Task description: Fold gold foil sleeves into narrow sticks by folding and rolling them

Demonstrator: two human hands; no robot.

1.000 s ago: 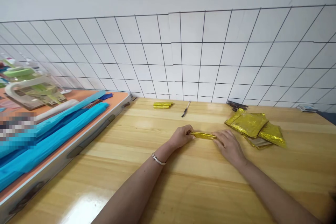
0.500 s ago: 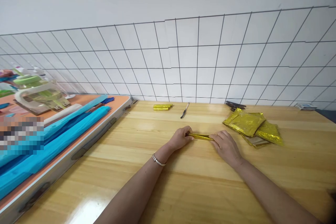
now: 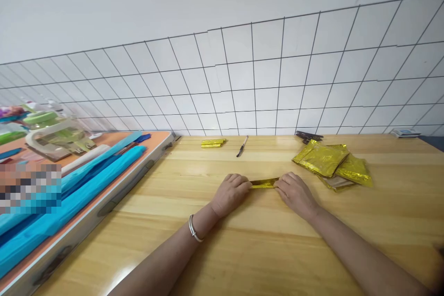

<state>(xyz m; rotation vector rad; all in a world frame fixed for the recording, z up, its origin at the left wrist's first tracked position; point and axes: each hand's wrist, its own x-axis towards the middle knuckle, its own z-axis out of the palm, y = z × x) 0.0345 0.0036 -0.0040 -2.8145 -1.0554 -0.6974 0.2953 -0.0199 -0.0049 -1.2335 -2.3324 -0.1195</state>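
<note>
The left hand (image 3: 231,195) has its fingers closed on a gold strip (image 3: 264,184). The right hand (image 3: 296,195) pinches its other end.

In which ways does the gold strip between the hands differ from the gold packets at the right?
The gold strip is narrow; the gold packets are broad. The left hand and right hand hold the strip's ends; the packets lie overlapping, untouched. Both look shiny.

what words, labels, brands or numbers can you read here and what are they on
None can be read.
Gold strip in the hands: no legible text.
Gold packets: no legible text.
Pen: too small to tell.
Flat box: too small and blurred.
</note>
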